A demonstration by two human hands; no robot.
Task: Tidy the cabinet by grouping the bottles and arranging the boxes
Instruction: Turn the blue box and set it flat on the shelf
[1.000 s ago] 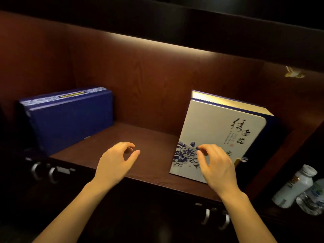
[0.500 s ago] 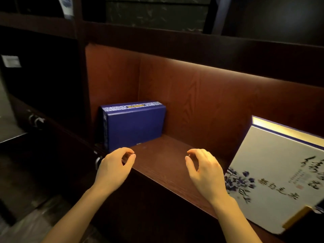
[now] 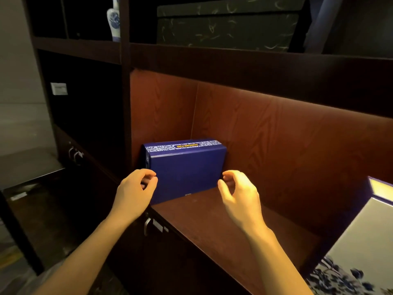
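Observation:
A dark blue box (image 3: 187, 171) with a patterned top strip stands upright at the left end of the lit wooden shelf (image 3: 223, 226), against the side wall. My left hand (image 3: 136, 192) is at the box's left front corner, fingers curled, touching or nearly touching it. My right hand (image 3: 238, 194) hovers at the box's right edge, fingers apart, holding nothing. A white box with blue flowers (image 3: 359, 252) leans at the shelf's right end, partly cut off by the frame.
A dark patterned box (image 3: 227, 26) lies on the shelf above. A blue-and-white vase (image 3: 113, 20) stands on the upper left shelf. Cabinet door handles (image 3: 148, 226) sit below the shelf edge. Dark floor lies to the left.
My view and both hands moved left, away from the white flowered box. The hands now flank the blue box instead of hovering over the bare shelf.

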